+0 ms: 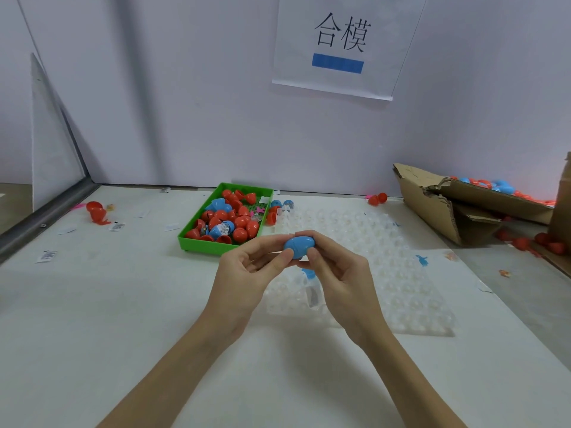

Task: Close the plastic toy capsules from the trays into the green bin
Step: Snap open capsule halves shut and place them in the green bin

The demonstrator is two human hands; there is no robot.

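A blue egg-shaped capsule (299,246) is held above the table between both hands, its two halves joined. My left hand (247,273) pinches its left end with thumb and fingers. My right hand (336,273) grips its right end. Under the hands lies a clear plastic tray (386,257) with rows of round cells. A blue piece (309,274) sits in one cell just below the hands. Behind the hands, the green bin (202,244) holds several red and a few blue capsules.
A torn cardboard box (457,208) with red and blue capsules stands at the right back. Loose red capsules lie at far left (96,211), near the box (377,198) and on the right floor edge. Small paper labels (47,256) are scattered on the white table.
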